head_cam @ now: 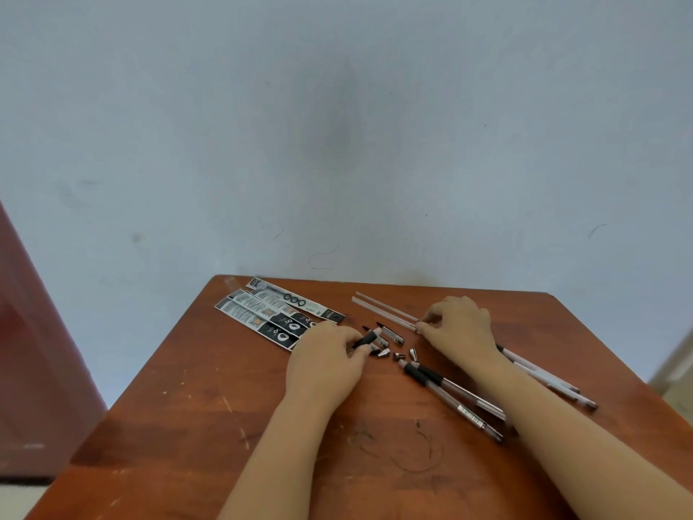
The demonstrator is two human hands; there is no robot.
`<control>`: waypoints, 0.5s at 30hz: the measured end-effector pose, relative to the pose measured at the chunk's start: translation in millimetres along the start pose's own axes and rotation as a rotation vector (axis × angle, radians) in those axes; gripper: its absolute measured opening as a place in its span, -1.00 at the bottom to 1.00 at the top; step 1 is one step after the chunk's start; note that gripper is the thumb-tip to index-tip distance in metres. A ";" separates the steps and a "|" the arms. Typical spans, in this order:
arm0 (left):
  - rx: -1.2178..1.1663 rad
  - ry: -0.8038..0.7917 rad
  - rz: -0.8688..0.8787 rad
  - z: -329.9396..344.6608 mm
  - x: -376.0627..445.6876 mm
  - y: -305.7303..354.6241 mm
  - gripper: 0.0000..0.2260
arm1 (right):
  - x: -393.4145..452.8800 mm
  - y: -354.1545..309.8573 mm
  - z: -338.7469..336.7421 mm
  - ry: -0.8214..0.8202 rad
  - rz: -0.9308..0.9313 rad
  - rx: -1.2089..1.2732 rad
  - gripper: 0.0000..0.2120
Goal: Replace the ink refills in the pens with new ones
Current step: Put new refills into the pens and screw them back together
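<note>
Head view: left hand [330,354] grips a pen [367,339] (mostly hidden); right hand [459,328] apparently pinches refills [386,311].

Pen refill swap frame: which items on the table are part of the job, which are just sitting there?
In the job:
- clear refill tubes, pinched by right hand
- black-grip pen part, held by left hand
- loose metal tips
- opened pen barrels
- white pens under the right forearm

Lying about:
- refill packets
- scratched wooden table
</note>
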State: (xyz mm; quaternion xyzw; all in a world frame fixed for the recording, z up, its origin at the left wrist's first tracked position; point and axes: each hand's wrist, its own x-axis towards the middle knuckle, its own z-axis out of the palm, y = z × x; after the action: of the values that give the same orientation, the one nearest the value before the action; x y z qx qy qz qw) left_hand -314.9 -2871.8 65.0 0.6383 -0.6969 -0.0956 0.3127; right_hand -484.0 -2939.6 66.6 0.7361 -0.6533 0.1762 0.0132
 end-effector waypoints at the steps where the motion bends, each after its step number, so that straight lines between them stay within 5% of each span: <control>1: -0.005 -0.005 -0.004 0.1 0.4 0.0 -0.75 | -3.4 2.3 -2.9 0.018 -0.003 0.054 -0.80; 9: -0.388 -0.158 0.078 -0.8 -9.4 16.5 -0.64 | -64.1 4.5 -38.3 -0.023 -0.176 0.473 -0.88; 12: -0.535 -0.134 0.008 1.0 -11.5 17.2 -0.75 | -79.4 6.9 -50.1 -0.079 -0.233 0.474 -0.69; 15: -0.785 -0.105 -0.094 4.7 -15.1 19.7 -0.80 | -83.3 6.5 -55.5 -0.118 -0.253 0.455 -0.80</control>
State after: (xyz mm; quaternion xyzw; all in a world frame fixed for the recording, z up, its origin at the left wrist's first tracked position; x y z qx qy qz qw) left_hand -334.1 -2855.4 67.0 0.4958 -0.5923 -0.4014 0.4922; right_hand -510.8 -2846.9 94.2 0.8048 -0.4995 0.2724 -0.1689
